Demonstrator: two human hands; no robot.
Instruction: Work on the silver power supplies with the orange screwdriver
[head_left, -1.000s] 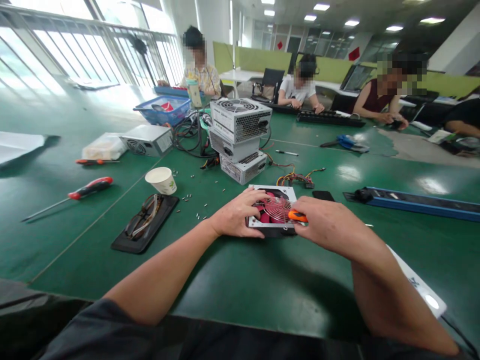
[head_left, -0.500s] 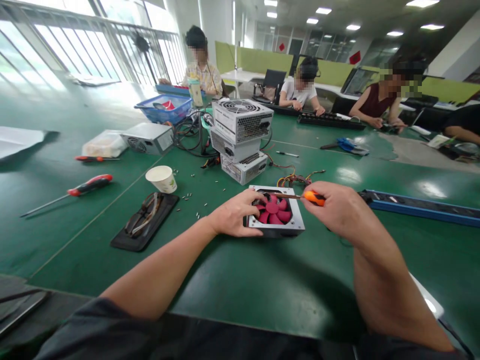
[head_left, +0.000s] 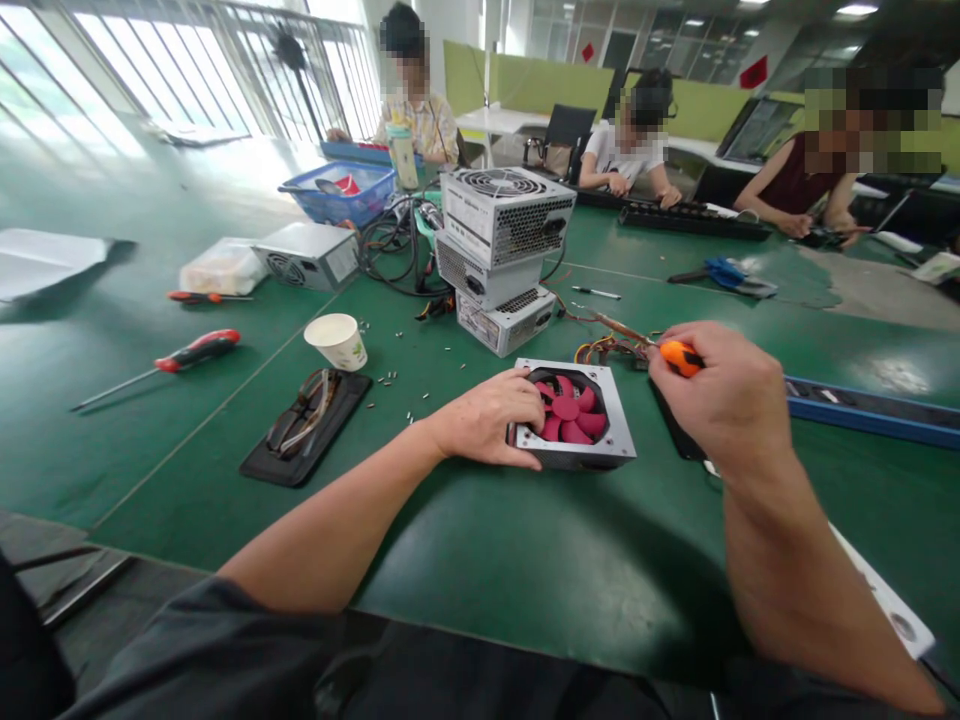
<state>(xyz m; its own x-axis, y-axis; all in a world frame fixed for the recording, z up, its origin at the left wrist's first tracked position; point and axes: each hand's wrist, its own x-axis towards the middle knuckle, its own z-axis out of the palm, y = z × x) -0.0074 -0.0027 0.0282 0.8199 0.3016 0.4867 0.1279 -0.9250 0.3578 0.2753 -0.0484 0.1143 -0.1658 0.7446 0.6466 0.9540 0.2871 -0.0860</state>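
In front of me on the green table lies a power supply unit [head_left: 613, 425] with its red fan [head_left: 566, 408] facing up. My left hand [head_left: 495, 418] grips its left side, with fingertips curled over the rim by the fan opening. Off to the right of the unit, my right hand [head_left: 720, 395] is closed around the orange handle of a screwdriver [head_left: 681, 358]. The screwdriver's shaft points left and upward, clear of the unit. Behind its shaft lies a bundle of coloured wires [head_left: 616, 350].
Stacked power supplies [head_left: 504, 250] stand behind the unit. To the left are a paper cup [head_left: 337, 342], glasses on a black case [head_left: 306, 430], scattered small metal pieces [head_left: 388, 378] and a red-black screwdriver [head_left: 199, 352]. A blue-edged strip [head_left: 870, 405] lies right. Several people sit across the table.
My right hand has drawn the screwdriver away from the fan, to the right, and its tip has swung upward. My left hand stays on the power supply. The whole view has shifted slightly.
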